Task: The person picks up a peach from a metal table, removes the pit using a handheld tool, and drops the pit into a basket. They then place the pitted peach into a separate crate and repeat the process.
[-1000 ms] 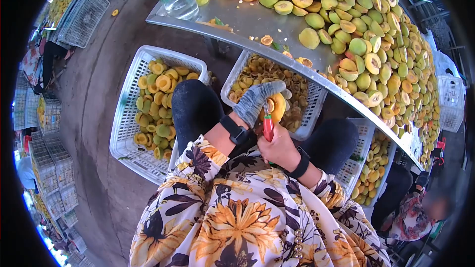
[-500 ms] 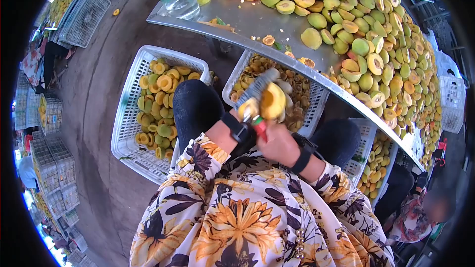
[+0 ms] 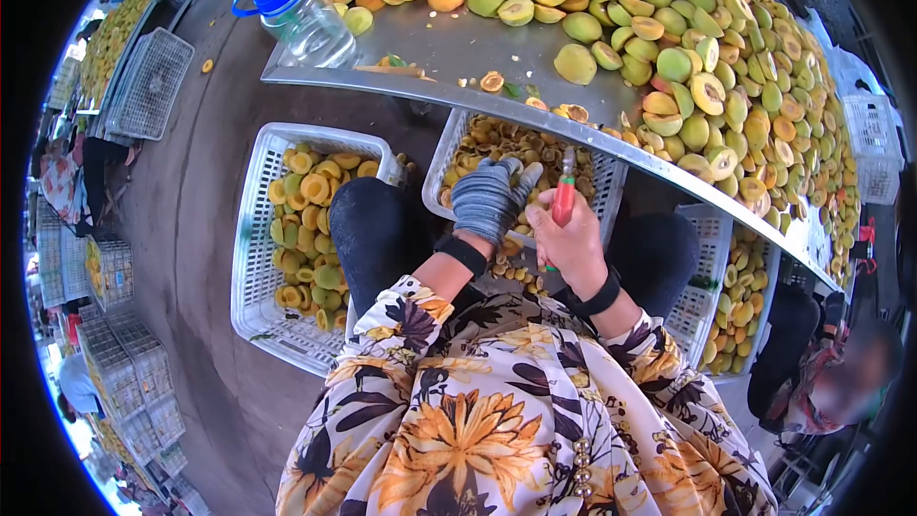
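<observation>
Apart now from the fruit half they were working half a second ago, both hands have separated, and that half no longer shows between them; the view has shifted too, with the table sitting higher. The left hand (image 3: 485,201), in a grey striped knit glove, has its back to the camera above the middle crate (image 3: 609,189); its fingers bend away and it is impossible to see whether they grasp anything. The right hand (image 3: 575,241), bare, is clenched around a red-handled tool (image 3: 565,199), held nearly upright beside the glove. Its smooth, bright red handle bears a green band near the top, and a narrow metallic tip points up over the crate.

Beneath the hands, the middle crate's small pieces (image 3: 497,139) look brownish yellow, many of them hollow. In the left crate (image 3: 250,239), beside the person's knee, larger fruit halves (image 3: 315,191) show scooped, deep-yellow flesh and green to yellow skins. On the metal table (image 3: 458,48) lies a broad fruit pile (image 3: 688,86) in green, yellow and orange, some cut faces displaying dark-centred middles. A clear bottle (image 3: 310,31) with a blue lid stands at the table's left corner.
</observation>
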